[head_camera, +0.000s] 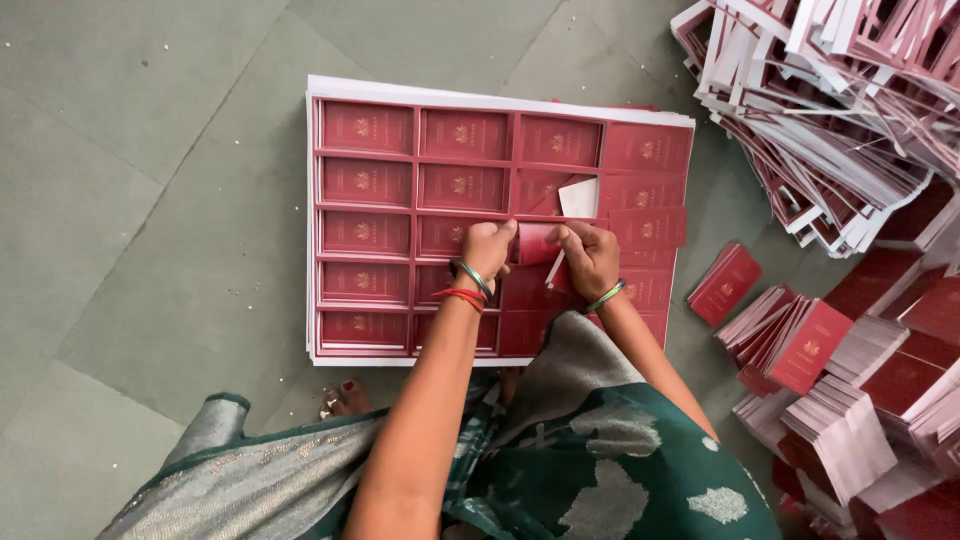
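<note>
Both hands, left (487, 246) and right (588, 258), pinch a red card (537, 243) from the sheet (365, 180); likely light, bendy, best gripped at edges.

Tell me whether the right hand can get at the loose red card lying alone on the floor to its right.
Probably yes: the right hand rests on the sheet, and bare floor lies between it and the loose red card.

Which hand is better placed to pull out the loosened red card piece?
Probably the right hand: its fingers already touch the loosened red card piece, while the left hand presses the red die-cut sheet.
</note>
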